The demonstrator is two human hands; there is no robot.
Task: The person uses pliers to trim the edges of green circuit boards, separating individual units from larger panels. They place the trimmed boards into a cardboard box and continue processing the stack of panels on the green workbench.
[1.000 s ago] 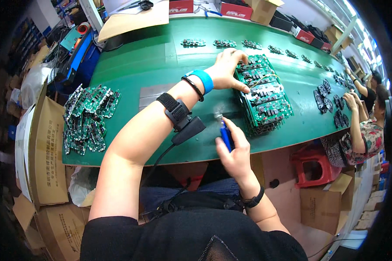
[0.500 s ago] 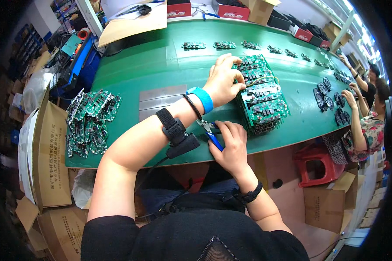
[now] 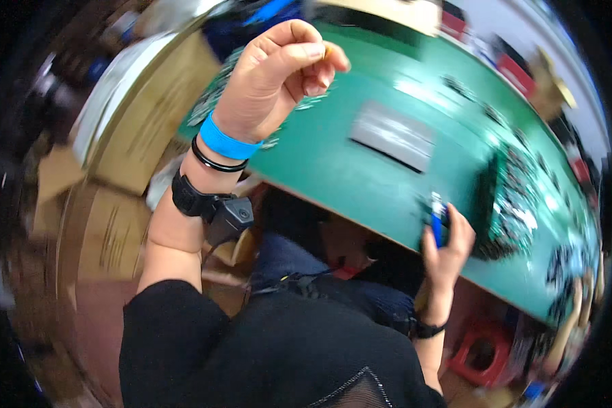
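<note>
Your L grip [image 3: 270,78] is raised over the left part of the long green surface [image 3: 326,163], fingers curled in, thumb tip pressed to index; there's a small yellowish bit at the fingertips, too blurred to ID, so can't tell if you've got hold of it. Behind your L wrist, the loose pile of green-and-black PCBs [image 3: 214,92] is partly hidden.

Your R grip [image 3: 449,248] is closed round the blue-handled metal pliers [image 3: 436,228], tips pointing away from you, near the front edge. Just right of it is the tall block-shaped stack of green PCBs w/ black parts [image 3: 513,207], upright on the surface, apart from the pliers.

Flat grey rectangular plate [image 3: 394,134] lies mid-surface, btwn your hands but farther back. A co-worker's arms [image 3: 578,306] show at far R, nr the dark pcs [image 3: 561,268]; red plastic stool [image 3: 481,353] is below.
</note>
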